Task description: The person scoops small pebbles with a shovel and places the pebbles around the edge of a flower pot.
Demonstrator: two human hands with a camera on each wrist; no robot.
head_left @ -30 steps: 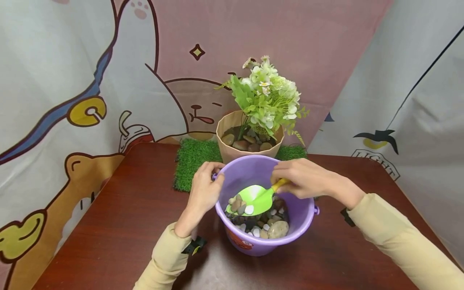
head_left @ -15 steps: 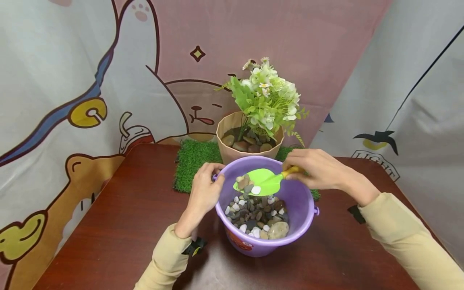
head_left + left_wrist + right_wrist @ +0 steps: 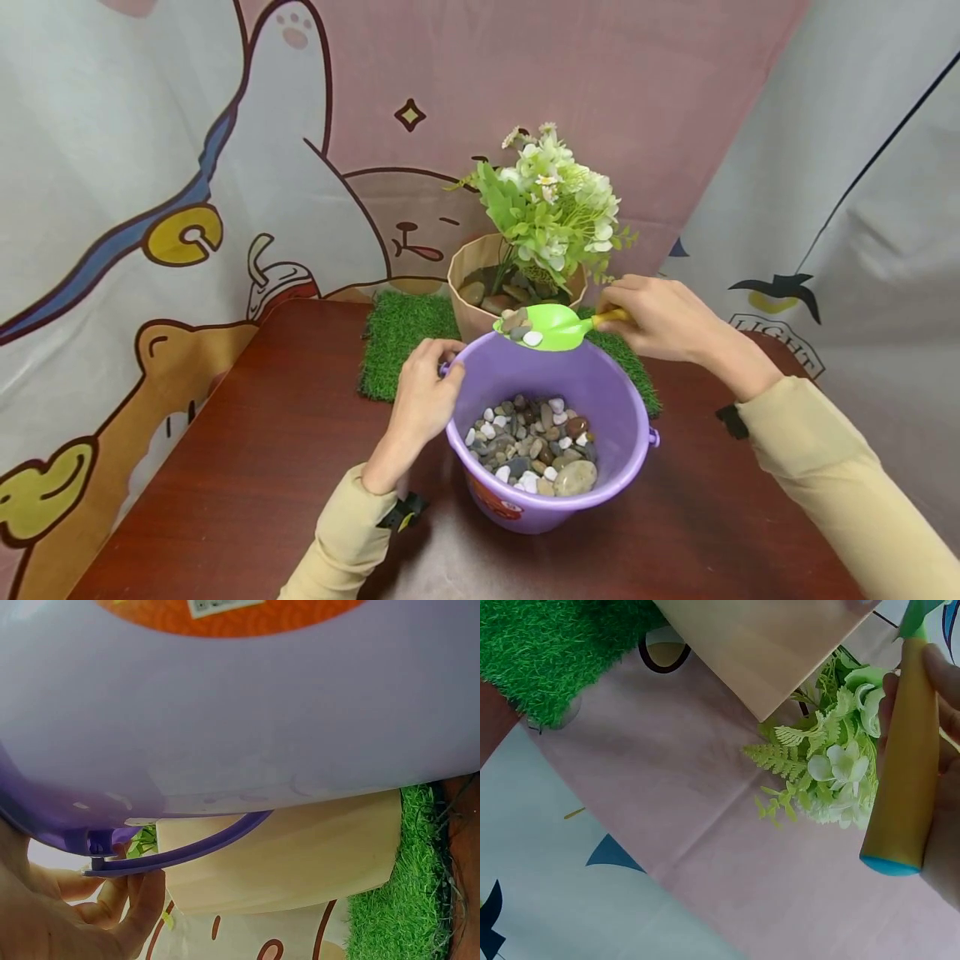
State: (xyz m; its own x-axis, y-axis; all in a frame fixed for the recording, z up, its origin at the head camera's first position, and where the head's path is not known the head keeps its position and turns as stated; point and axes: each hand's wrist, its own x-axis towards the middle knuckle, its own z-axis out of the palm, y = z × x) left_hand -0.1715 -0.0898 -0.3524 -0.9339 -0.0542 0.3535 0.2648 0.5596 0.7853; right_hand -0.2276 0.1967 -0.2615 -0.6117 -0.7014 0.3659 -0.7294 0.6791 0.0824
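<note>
In the head view my right hand (image 3: 658, 317) grips the yellow handle of a green toy shovel (image 3: 558, 327). Several pebbles (image 3: 517, 325) lie on its blade, above the far rim of a purple bucket (image 3: 637, 467). My left hand (image 3: 425, 390) holds the bucket's left rim, thumb on the near side. Below, the left wrist view shows those fingers (image 3: 139, 907) at the bucket's carry handle (image 3: 199, 849). More pebbles (image 3: 525, 442), brown, grey and white, cover the bucket's bottom. The right wrist view has the shovel's handle (image 3: 904, 765) between fingers and thumb.
Behind the bucket stands a beige flowerpot (image 3: 471, 314) with stones inside and white-green artificial flowers (image 3: 558, 208). It sits on a green turf mat (image 3: 405, 337). The brown table (image 3: 300, 450) meets a printed cloth (image 3: 600, 75) at the back.
My right hand has lifted the shovel with its pebbles from inside the bucket, up and away toward the flowerpot. My left hand has stayed at the rim.
</note>
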